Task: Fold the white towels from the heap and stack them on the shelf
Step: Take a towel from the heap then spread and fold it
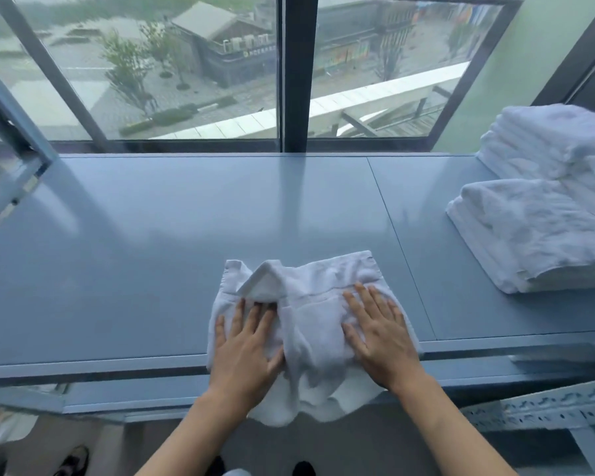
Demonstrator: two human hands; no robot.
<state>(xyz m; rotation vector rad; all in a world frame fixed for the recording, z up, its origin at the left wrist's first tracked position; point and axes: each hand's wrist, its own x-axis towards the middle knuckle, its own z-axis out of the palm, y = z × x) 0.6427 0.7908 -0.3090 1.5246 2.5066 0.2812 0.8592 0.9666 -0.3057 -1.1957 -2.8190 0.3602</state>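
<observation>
A crumpled white towel lies at the front edge of the blue-grey shelf top, its lower part hanging over the edge. One corner is folded up in a peak at its upper left. My left hand presses flat on the towel's left side, fingers spread. My right hand presses flat on its right side, fingers spread too. Neither hand grips the cloth. Two stacks of folded white towels stand at the right: a near one and a taller far one.
A large window with a dark centre post runs behind the shelf. A grey metal frame leans in at the left. A perforated white shelf rail shows at lower right. Shoes are on the floor below.
</observation>
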